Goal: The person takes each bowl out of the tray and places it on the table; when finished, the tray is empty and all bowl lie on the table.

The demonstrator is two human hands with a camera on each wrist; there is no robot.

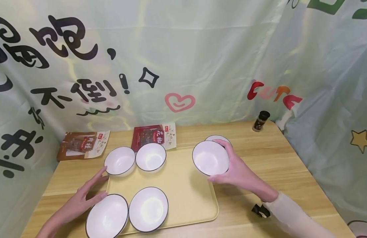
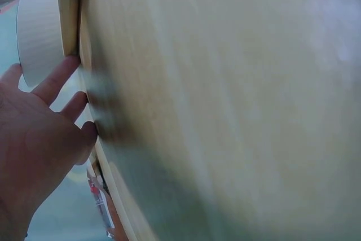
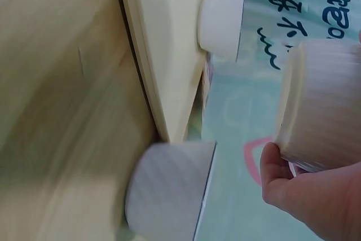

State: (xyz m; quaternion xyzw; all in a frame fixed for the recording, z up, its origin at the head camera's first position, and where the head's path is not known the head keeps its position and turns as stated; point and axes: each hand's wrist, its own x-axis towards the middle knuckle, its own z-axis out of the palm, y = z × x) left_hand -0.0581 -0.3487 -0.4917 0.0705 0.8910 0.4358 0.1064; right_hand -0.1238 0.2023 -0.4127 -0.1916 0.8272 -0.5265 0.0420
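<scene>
Right hand (image 1: pixel 238 168): curled round glossy white bowl (image 1: pixel 209 159), dark rim | left hand (image 1: pixel 79 200): spread, empty, beside tray (image 1: pixel 187 195)

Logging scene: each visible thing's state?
White round dark-rimmed bowl: gripped by right hand, raised, empty.
Four white bowls: upright, empty.
Rear white bowl: upright, partly hidden.
Left hand: fingers extended.
Pale yellow rectangular tray: flat.
Dark cylindrical jar: upright, capped.
Brown rectangular packet: seal unclear.
Red rectangular packet: seal unclear.

I see the left hand (image 1: pixel 79 200), its fingers (image 1: pixel 93 181) extended and thumb (image 1: pixel 97 198) spread away from them. Well to its right, the right hand (image 1: pixel 236 166) curves in a grip, its sleeved forearm (image 1: pixel 296 215) slanting back behind it.
</scene>
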